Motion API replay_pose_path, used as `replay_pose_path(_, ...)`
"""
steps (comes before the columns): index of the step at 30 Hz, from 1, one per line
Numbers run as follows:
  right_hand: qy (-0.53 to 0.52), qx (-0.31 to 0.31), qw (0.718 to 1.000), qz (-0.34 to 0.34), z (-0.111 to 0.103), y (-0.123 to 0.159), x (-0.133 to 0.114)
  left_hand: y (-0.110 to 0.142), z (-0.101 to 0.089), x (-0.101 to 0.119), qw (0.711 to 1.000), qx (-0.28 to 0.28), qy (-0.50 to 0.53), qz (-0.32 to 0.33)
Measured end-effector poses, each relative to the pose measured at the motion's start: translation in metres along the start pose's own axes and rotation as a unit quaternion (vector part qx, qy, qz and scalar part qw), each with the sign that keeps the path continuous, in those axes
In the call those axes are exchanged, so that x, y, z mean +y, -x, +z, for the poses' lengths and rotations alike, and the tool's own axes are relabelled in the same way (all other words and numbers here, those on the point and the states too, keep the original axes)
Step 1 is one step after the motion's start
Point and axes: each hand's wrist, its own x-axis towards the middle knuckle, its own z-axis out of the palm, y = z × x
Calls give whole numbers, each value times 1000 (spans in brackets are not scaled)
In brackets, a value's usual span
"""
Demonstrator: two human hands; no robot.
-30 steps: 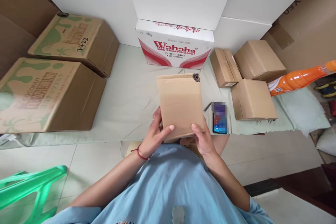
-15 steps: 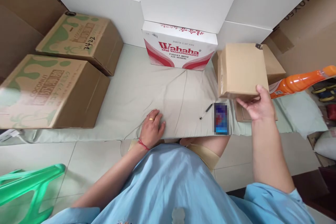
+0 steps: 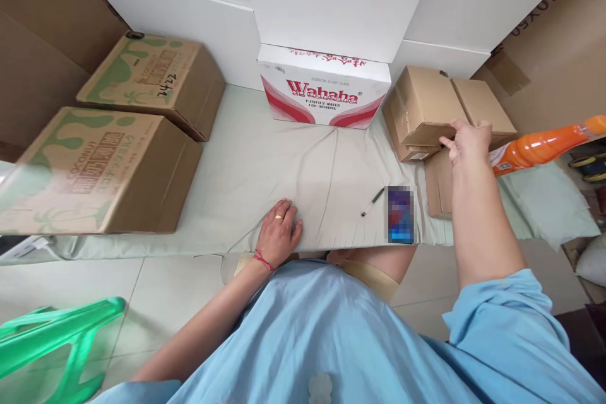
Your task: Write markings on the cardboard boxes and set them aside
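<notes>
My right hand (image 3: 466, 141) grips the near edge of a small plain cardboard box (image 3: 423, 107). That box lies on top of other small brown boxes (image 3: 480, 107) at the right of the pale green cloth (image 3: 265, 170). My left hand (image 3: 280, 231) rests flat on the cloth near its front edge, fingers spread, holding nothing. It wears a ring and a red string at the wrist. A pen (image 3: 372, 201) and a phone (image 3: 400, 214) lie on the cloth between my hands.
A white and red Wahaha carton (image 3: 324, 91) stands at the back against white boxes. Two large coconut-print cartons (image 3: 99, 170) sit at the left. An orange bottle (image 3: 540, 145) lies at the right. A green plastic stool (image 3: 52, 341) is at the lower left.
Both hands held the small box in front of me. My right hand carried it right and set it on the stack of small boxes. My left hand dropped flat onto the cloth.
</notes>
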Motion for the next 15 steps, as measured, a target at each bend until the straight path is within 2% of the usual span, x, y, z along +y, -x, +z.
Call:
replay_pose_path(1, -3, 12, 1000, 28, 2, 8, -4, 0, 0, 1, 1000, -2, 2, 0)
replay_pose_path(3, -8, 8, 1000, 13, 8, 42, -14, 0, -2, 1, 1000, -6, 12, -5)
replay_pose_path(4, -10, -15, 1000, -9, 11, 67, -17, 0, -3, 2, 1000, -7, 21, -10)
replay_pose_path(7, 7, -159, 987, -38, 18, 166, -15, -4, -9, -1, 998, -1, 61, -22)
replay_pose_path(9, 30, -279, 959, -43, 18, 236, -8, -12, -18, -6, 996, 22, 78, -31)
replay_pose_path(10, 57, -362, 926, -89, 16, 266, -4, -19, -26, -10, 995, 37, 79, -37)
replay_pose_path(13, 55, -477, 867, -136, 5, 327, 6, -50, -63, -28, 993, 85, 58, -61)
replay_pose_path(15, 52, -485, 864, -123, -6, 344, 9, -79, -100, -44, 989, 120, 36, -76)
